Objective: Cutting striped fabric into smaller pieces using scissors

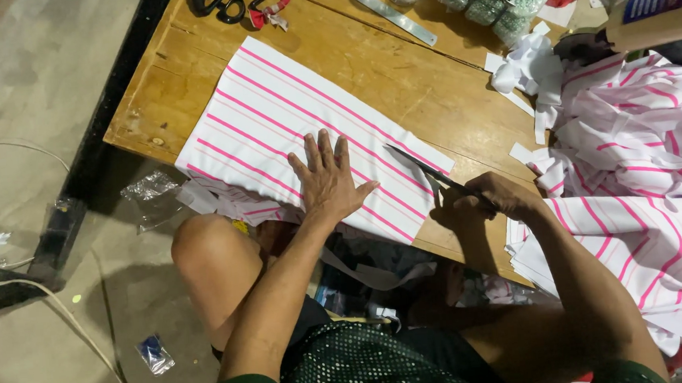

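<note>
From the head view, the left hand (pixel 326 180) lies flat with fingers spread, pressing down on a white cloth with pink stripes (pixel 272 120) that is laid out on the wooden table (pixel 430 89). The cloth reaches out beyond the fingertips and to both sides of the palm; its near edge hangs over the table edge under the wrist. Just to the right of that hand, the right hand (pixel 497 196) is closed around the handles of dark scissors (pixel 427 169), whose blades point toward the cloth's right edge and meet it. Further right of this hand is a heap of cut striped strips (pixel 641 138). Beyond both hands lie a metal ruler (pixel 392 10) and another pair of scissors (pixel 220 0).
</note>
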